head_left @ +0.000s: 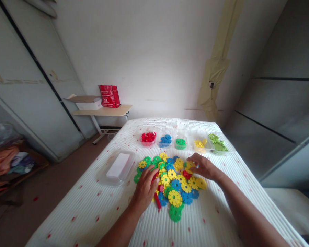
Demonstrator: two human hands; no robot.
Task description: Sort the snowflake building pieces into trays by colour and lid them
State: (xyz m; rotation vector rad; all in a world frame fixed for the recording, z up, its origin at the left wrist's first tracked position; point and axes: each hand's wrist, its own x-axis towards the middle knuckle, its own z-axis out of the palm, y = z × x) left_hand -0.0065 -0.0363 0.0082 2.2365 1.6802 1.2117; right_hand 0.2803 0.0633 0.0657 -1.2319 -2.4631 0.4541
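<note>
A heap of flat plastic snowflake discs (171,183) in yellow, blue, green and red lies on the white bedspread (92,206). My left hand (145,187) rests on the heap's left side, fingers curled over red pieces. My right hand (202,166) lies on the heap's right upper edge, fingertips pinched among the discs; what they hold is hidden. Behind the heap stands a row of clear tubs: red discs (148,138), blue (165,140), green (180,143), yellow (201,144) and light green (217,142).
A clear lidded box (118,166) with a white insert sits left of the heap. Beyond the bed, a small side table (103,110) carries a red bag (109,96). Wardrobe doors stand left and right. Clothes lie at the far left.
</note>
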